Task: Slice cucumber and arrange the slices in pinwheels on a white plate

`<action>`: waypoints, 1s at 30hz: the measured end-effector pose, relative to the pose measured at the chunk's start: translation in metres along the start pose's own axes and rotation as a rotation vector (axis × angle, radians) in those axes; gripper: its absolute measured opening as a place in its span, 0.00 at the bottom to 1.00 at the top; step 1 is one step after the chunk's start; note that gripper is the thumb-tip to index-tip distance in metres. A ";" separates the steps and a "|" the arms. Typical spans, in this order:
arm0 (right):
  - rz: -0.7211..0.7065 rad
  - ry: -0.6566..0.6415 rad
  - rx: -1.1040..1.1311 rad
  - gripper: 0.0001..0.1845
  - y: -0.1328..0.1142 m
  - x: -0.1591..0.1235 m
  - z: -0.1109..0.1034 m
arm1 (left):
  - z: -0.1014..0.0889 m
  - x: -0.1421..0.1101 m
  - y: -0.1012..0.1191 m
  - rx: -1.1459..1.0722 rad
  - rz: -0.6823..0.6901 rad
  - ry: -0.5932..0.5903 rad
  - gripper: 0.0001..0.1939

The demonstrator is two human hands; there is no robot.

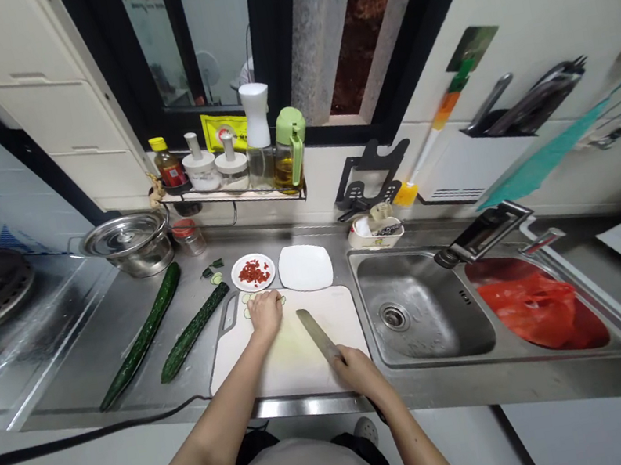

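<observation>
My right hand (354, 370) grips the handle of a kitchen knife (319, 334), whose blade points up and left over the white cutting board (323, 310). At the board's far edge my left hand (266, 313) is closed over thin cucumber slices (245, 299); a few show beside its fingers, the rest are hidden. Just beyond stand a small white plate of chopped red pieces (253, 271) and a bare white square plate (305, 267). Two whole cucumbers, a longer one (145, 331) and a shorter one (193, 334), lie left of the board.
Cucumber trimmings (213, 271) lie behind the shorter cucumber. A lidded steel pot (133, 242) stands at back left. A sink (427, 308) adjoins the board's right, with a red plastic bag (537, 306) in the second basin. A seasoning shelf (238, 193) hangs above the counter.
</observation>
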State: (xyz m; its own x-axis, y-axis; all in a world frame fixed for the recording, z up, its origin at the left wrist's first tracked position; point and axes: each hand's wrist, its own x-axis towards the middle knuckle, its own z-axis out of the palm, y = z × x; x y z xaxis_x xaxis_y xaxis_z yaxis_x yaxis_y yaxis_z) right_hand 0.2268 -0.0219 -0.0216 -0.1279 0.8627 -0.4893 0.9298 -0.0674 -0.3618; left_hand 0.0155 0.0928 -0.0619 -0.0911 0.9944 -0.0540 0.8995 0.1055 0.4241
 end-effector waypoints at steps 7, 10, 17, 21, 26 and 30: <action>-0.022 0.018 0.013 0.12 -0.001 0.000 0.001 | -0.010 -0.018 -0.009 -0.204 -0.142 -0.086 0.07; -0.014 0.007 0.002 0.13 -0.003 -0.002 0.001 | -0.013 -0.029 -0.015 -0.250 -0.191 -0.194 0.06; -0.021 -0.001 -0.045 0.14 -0.010 -0.007 0.005 | -0.016 -0.046 -0.028 -0.193 -0.183 -0.261 0.05; -0.032 0.007 -0.081 0.13 -0.021 -0.012 0.007 | -0.017 -0.047 -0.033 -0.101 -0.159 -0.225 0.08; -0.077 0.026 -0.195 0.14 -0.033 -0.019 0.011 | -0.015 -0.051 -0.039 -0.033 -0.110 -0.167 0.11; -0.122 -0.006 -0.281 0.13 -0.038 -0.023 0.013 | -0.013 -0.055 -0.044 -0.008 -0.091 -0.145 0.13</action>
State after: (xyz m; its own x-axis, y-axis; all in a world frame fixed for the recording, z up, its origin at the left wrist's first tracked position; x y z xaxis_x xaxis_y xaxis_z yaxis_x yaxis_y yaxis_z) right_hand 0.1896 -0.0453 -0.0068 -0.2455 0.8529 -0.4608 0.9665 0.1783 -0.1849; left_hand -0.0247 0.0333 -0.0662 -0.1091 0.9688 -0.2224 0.8867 0.1960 0.4187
